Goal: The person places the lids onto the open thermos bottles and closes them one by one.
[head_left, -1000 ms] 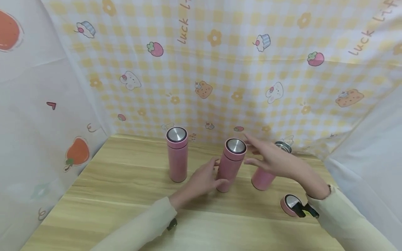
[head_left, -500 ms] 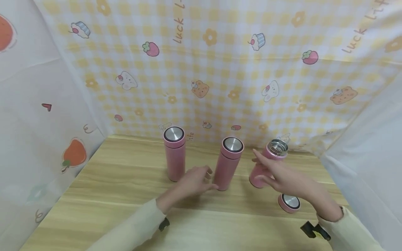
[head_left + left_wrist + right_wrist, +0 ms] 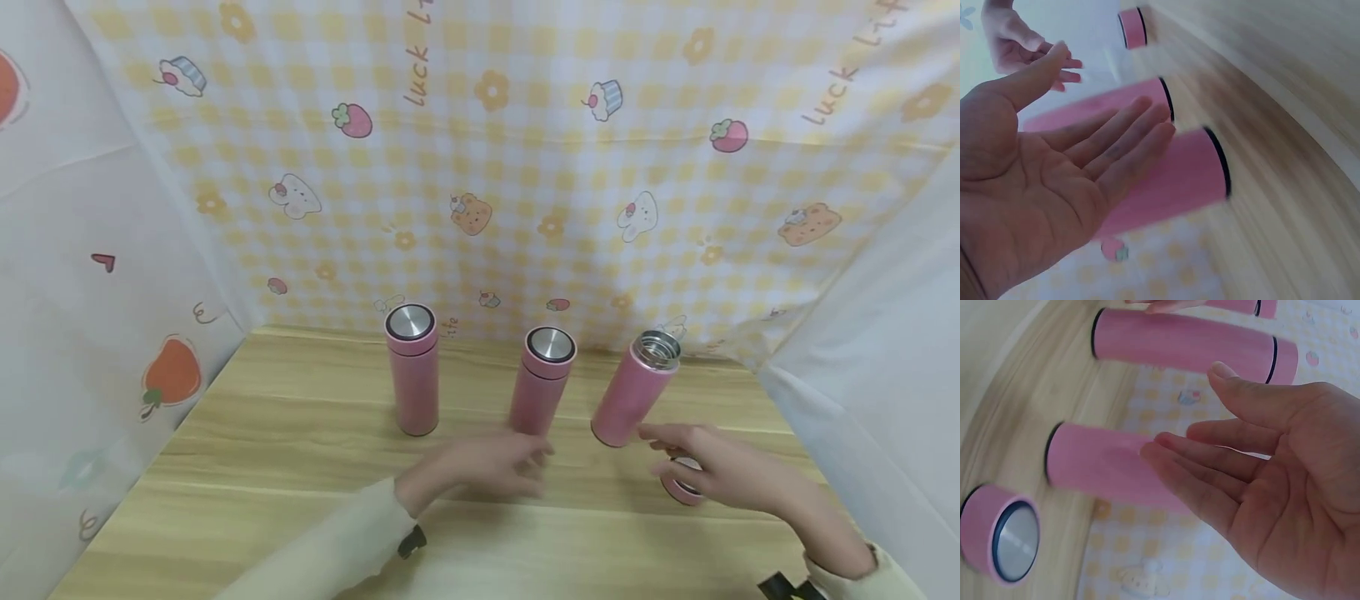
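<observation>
Three pink thermos bottles stand in a row on the wooden table. The left bottle (image 3: 416,387) and the middle bottle (image 3: 538,392) wear pink lids with silver tops. On the right, the third bottle (image 3: 632,396) has its steel mouth bare. Its loose lid (image 3: 997,534) rests on the table, silver top up, partly hidden by a hand in the head view. My left hand (image 3: 491,465), fingers extended and empty, passes in front of the middle bottle's base. My right hand (image 3: 720,467) hovers over the lid, with fingers loosely bent and holding nothing.
A yellow checked cloth (image 3: 510,167) with cartoon prints hangs right behind the bottles. White cloth walls (image 3: 67,333) close off the left and right sides. The wooden table (image 3: 300,467) extends toward the front.
My left hand has let go of the middle bottle and moved toward the front. My right hand has drawn back from beside the bottles, down and right over the lid. The bottles stay standing.
</observation>
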A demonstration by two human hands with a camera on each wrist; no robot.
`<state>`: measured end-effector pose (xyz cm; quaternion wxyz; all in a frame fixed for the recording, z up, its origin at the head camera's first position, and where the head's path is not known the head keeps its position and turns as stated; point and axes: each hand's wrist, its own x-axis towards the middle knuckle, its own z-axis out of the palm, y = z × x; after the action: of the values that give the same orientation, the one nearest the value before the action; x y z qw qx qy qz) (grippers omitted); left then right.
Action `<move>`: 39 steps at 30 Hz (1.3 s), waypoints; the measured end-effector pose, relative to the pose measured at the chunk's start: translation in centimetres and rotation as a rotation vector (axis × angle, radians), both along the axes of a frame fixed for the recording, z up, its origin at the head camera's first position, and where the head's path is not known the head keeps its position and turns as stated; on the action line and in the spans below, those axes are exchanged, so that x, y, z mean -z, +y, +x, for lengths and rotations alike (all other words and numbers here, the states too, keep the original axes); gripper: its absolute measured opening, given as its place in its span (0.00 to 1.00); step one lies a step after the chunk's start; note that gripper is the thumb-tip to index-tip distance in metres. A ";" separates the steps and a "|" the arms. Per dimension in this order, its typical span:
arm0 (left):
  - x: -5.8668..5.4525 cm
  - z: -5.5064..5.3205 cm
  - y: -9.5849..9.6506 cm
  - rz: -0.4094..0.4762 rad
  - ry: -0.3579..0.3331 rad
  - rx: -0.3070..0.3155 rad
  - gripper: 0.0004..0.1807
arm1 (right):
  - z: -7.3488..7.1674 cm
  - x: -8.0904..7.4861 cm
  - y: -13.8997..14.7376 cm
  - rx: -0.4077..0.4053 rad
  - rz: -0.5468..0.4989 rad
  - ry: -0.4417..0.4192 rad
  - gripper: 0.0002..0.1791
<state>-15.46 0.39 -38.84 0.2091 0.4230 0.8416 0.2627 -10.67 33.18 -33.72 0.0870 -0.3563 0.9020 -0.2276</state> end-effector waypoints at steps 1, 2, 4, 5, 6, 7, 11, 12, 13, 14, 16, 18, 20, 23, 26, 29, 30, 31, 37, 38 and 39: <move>0.0 0.0 0.4 0.016 -0.007 0.014 0.29 | 0.1 0.2 0.3 -0.010 -0.008 -0.010 0.19; 0.2 0.0 0.9 0.037 -0.015 0.023 0.30 | 0.1 0.3 0.7 -0.016 -0.011 -0.020 0.16; 0.4 -0.1 2.0 0.074 -0.051 0.021 0.32 | 0.2 0.6 1.4 -0.013 -0.013 -0.044 0.12; 0.7 -0.2 2.6 0.087 -0.059 0.013 0.34 | 0.3 0.8 1.8 0.000 -0.004 -0.041 0.13; 1.0 -0.3 3.2 0.103 -0.071 0.004 0.36 | 0.3 1.0 2.2 0.018 0.013 -0.038 0.13; 1.3 -0.4 3.8 0.114 -0.078 -0.004 0.38 | 0.4 1.1 2.6 0.041 0.034 -0.035 0.16; 2.1 -0.9 6.3 0.209 -0.059 -0.047 0.44 | 0.5 2.0 4.1 0.135 0.133 -0.021 0.30; 2.3 -1.0 6.9 0.243 -0.052 -0.066 0.44 | 0.4 2.2 4.4 0.151 0.154 -0.015 0.31; 2.4 -1.1 7.5 0.278 -0.048 -0.091 0.45 | 0.4 2.5 4.7 0.161 0.168 -0.016 0.32; 2.5 -1.1 8.1 0.310 -0.047 -0.123 0.46 | 0.3 2.8 4.9 0.170 0.181 -0.009 0.33; 2.6 -1.0 9.2 0.359 -0.053 -0.189 0.47 | 0.3 3.4 5.2 0.194 0.201 0.000 0.36; 2.6 -0.8 10.0 0.367 -0.061 -0.278 0.51 | 0.2 3.9 5.4 0.214 0.213 0.010 0.38; 2.6 -0.7 10.9 0.381 -0.065 -0.345 0.53 | 0.0 4.6 5.6 0.220 0.213 0.025 0.39; 2.6 -0.8 12.0 0.418 -0.063 -0.439 0.55 | -0.3 5.6 5.8 0.206 0.216 0.057 0.40; 2.6 -1.0 13.1 0.459 -0.067 -0.522 0.55 | -0.5 6.5 6.0 0.181 0.212 0.093 0.41; 3.0 -1.6 14.0 0.501 -0.054 -0.567 0.55 | -0.8 7.0 6.0 0.178 0.204 0.085 0.43; 3.1 -1.7 14.2 0.516 -0.052 -0.574 0.55 | -0.9 7.1 6.0 0.174 0.199 0.085 0.43; 3.3 -1.9 14.5 0.530 -0.050 -0.578 0.54 | -0.9 7.2 6.1 0.171 0.196 0.082 0.43; 3.8 -2.9 15.5 0.592 -0.064 -0.606 0.50 | -1.2 8.0 6.1 0.129 0.162 0.095 0.39; 3.8 -3.0 15.6 0.600 -0.066 -0.609 0.50 | -1.3 8.1 6.1 0.123 0.157 0.096 0.38; 3.9 -3.2 15.7 0.606 -0.066 -0.611 0.49 | -1.4 8.2 6.0 0.117 0.152 0.106 0.36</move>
<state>-18.61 16.07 -42.71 0.0149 0.1882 0.8058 0.5613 -12.05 39.23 -41.93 0.0525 -0.3070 0.9393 -0.1438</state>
